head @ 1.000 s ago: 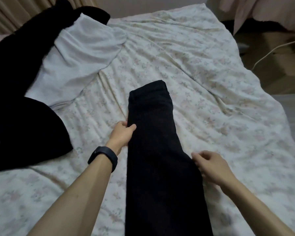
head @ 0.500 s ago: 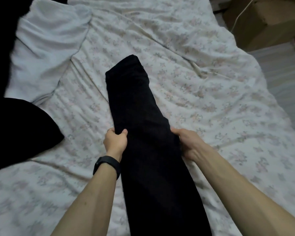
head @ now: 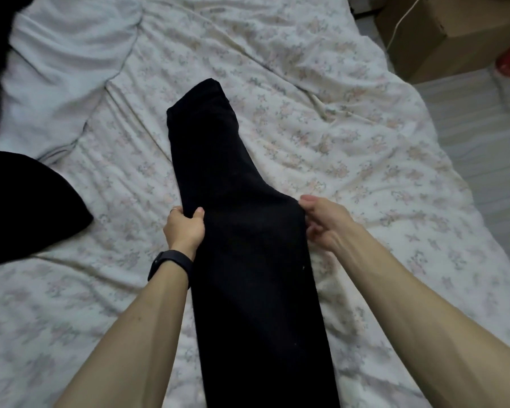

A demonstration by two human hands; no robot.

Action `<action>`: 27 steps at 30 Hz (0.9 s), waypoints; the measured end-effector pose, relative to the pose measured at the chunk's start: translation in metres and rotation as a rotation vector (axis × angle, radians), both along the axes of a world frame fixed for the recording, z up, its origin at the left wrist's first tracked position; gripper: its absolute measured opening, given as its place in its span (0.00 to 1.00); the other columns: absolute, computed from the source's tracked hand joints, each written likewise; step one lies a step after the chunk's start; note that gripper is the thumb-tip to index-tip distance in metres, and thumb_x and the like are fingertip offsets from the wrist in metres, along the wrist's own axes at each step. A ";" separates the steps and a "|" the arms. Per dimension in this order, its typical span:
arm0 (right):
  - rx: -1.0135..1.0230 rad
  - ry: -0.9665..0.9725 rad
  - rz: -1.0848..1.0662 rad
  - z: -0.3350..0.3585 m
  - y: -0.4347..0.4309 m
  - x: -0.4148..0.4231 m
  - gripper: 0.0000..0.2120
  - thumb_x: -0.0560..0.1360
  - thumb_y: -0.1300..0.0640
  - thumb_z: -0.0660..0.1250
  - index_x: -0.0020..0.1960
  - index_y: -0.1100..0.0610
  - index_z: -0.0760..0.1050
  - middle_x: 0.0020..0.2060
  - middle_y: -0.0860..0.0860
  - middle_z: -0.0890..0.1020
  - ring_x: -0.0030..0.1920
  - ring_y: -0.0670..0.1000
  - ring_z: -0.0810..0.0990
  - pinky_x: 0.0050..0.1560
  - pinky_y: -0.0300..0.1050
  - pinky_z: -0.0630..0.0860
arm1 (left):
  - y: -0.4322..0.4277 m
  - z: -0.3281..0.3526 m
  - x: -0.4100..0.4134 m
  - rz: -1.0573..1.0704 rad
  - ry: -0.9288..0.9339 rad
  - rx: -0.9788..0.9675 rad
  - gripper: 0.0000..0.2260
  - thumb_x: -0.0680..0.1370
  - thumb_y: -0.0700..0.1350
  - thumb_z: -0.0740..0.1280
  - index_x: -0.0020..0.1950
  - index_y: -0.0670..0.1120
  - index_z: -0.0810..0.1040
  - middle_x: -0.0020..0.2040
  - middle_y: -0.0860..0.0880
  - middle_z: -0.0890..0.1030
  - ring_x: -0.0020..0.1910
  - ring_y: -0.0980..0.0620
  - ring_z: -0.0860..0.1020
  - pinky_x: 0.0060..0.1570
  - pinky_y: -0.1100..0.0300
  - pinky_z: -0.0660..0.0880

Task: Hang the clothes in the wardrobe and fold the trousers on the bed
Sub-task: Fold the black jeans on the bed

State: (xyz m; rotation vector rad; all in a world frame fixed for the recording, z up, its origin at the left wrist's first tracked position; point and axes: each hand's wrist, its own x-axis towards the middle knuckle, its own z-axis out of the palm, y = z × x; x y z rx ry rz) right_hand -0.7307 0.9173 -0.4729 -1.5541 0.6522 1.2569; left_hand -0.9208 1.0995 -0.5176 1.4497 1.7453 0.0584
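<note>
Far left of the frame: black garment (head: 27, 201) heaped on the floral bedsheet (head: 365, 142), white garment (head: 65, 69) above it at upper left; both unhung, and near enough to be swept into a wide fold.

Left of centre: left hand (head: 184, 226), black wristband (head: 170, 265) behind it, clenched round the left edge of the black trousers (head: 248, 231), thumb on top, fingers tucked under.

Centre: trousers laid lengthwise on the bed, seemingly doubled leg on leg; far end towards the top of the frame, near end cut off by the bottom edge.

Right of centre: right hand (head: 326, 223) at the right edge, thumb against the cloth, fingers curled; impossible to tell whether pinching or merely touching.

Probable step: raising the middle for a fold across.

Risks: uneven pull from one firm grip and one doubtful one, hence a skewed fold or legs sliding apart; rucked sheet dragged up with the cloth; unseen near end trailing off the mattress and hauling everything down.

Upper right: cardboard box (head: 442, 33) and white cable (head: 401, 19), well apart; no concern.
</note>
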 end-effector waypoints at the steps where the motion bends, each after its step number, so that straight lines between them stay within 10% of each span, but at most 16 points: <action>1: -0.014 -0.106 -0.030 0.000 0.000 0.004 0.08 0.77 0.67 0.68 0.53 0.58 0.82 0.37 0.50 0.81 0.25 0.45 0.74 0.25 0.38 0.71 | 0.001 0.001 0.001 -0.004 0.006 0.010 0.24 0.80 0.52 0.68 0.73 0.44 0.71 0.70 0.43 0.76 0.67 0.41 0.75 0.66 0.45 0.74; 6: -0.041 -0.520 0.073 -0.013 -0.017 -0.016 0.06 0.74 0.57 0.73 0.51 0.51 0.81 0.47 0.49 0.86 0.44 0.49 0.85 0.49 0.47 0.83 | -0.010 -0.002 0.000 -0.018 0.010 0.053 0.26 0.81 0.56 0.66 0.74 0.43 0.70 0.71 0.42 0.74 0.68 0.41 0.73 0.67 0.48 0.73; 12: -0.060 -0.644 0.438 -0.012 -0.075 -0.077 0.11 0.74 0.45 0.73 0.53 0.47 0.78 0.47 0.40 0.83 0.49 0.42 0.82 0.51 0.41 0.76 | -0.071 0.018 -0.049 -0.034 -0.058 0.001 0.28 0.81 0.59 0.65 0.74 0.42 0.69 0.70 0.45 0.74 0.70 0.44 0.72 0.64 0.56 0.69; 17: -0.136 -0.627 0.596 -0.010 -0.140 -0.132 0.06 0.76 0.47 0.71 0.48 0.48 0.79 0.43 0.43 0.84 0.45 0.48 0.83 0.51 0.50 0.80 | -0.160 0.022 -0.140 0.049 -0.080 -0.164 0.25 0.81 0.61 0.62 0.62 0.40 0.76 0.43 0.50 0.78 0.46 0.48 0.79 0.49 0.49 0.76; 27: -0.196 -0.627 0.680 0.000 -0.245 -0.221 0.13 0.73 0.41 0.71 0.52 0.47 0.79 0.47 0.43 0.84 0.49 0.50 0.84 0.54 0.59 0.80 | -0.316 0.026 -0.272 0.015 -0.086 -0.368 0.09 0.80 0.52 0.68 0.58 0.51 0.76 0.53 0.52 0.83 0.50 0.52 0.82 0.54 0.49 0.81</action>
